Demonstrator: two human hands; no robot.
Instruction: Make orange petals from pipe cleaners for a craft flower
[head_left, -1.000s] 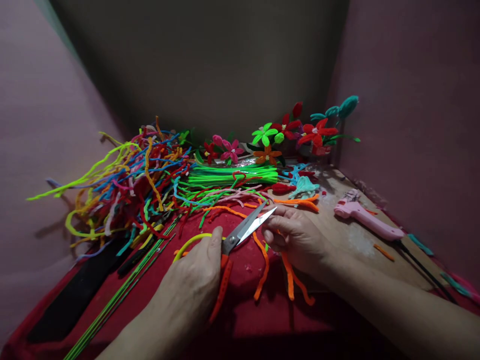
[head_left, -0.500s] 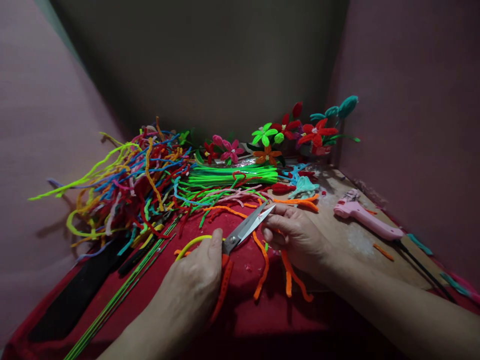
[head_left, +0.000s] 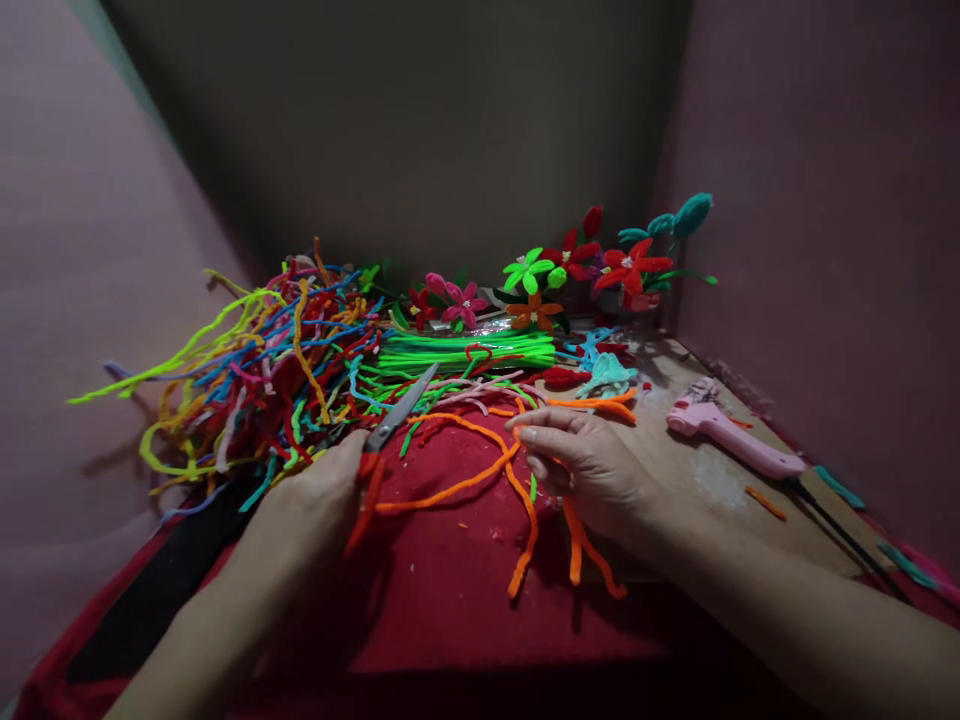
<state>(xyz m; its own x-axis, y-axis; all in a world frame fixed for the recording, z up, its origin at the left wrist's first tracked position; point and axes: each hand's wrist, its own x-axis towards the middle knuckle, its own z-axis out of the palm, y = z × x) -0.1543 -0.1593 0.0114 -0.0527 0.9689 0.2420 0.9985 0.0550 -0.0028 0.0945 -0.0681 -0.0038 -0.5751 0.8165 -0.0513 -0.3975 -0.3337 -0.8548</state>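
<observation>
The left hand (head_left: 315, 505) is gripping the scissors (head_left: 386, 435) by their orange handles, and it has swung them away to the left — half a second ago the blades were open and pointing at the right hand's fingertips over the middle of the red cloth (head_left: 450, 610), and now they are closed and lying with the tip reaching into the edge of the tangled heap of coloured pipe cleaners (head_left: 255, 370). The yellow loop that was curling beside the left thumb is no longer showing.

The right hand (head_left: 581, 465) is staying about where it was, palm down with fingers curled loosely over a bunch of orange pipe cleaners (head_left: 525, 520); whether it is actually pinching them I cannot tell. One long orange strand (head_left: 442, 490) is now lying clear across the cloth, running from under the right fingers toward the scissor handles.

Behind, the neon green bundle (head_left: 465, 350) and the row of finished flowers (head_left: 570, 265) are sitting unchanged, and the pink glue gun (head_left: 731, 435) is resting on the board (head_left: 712, 480) to the right.
</observation>
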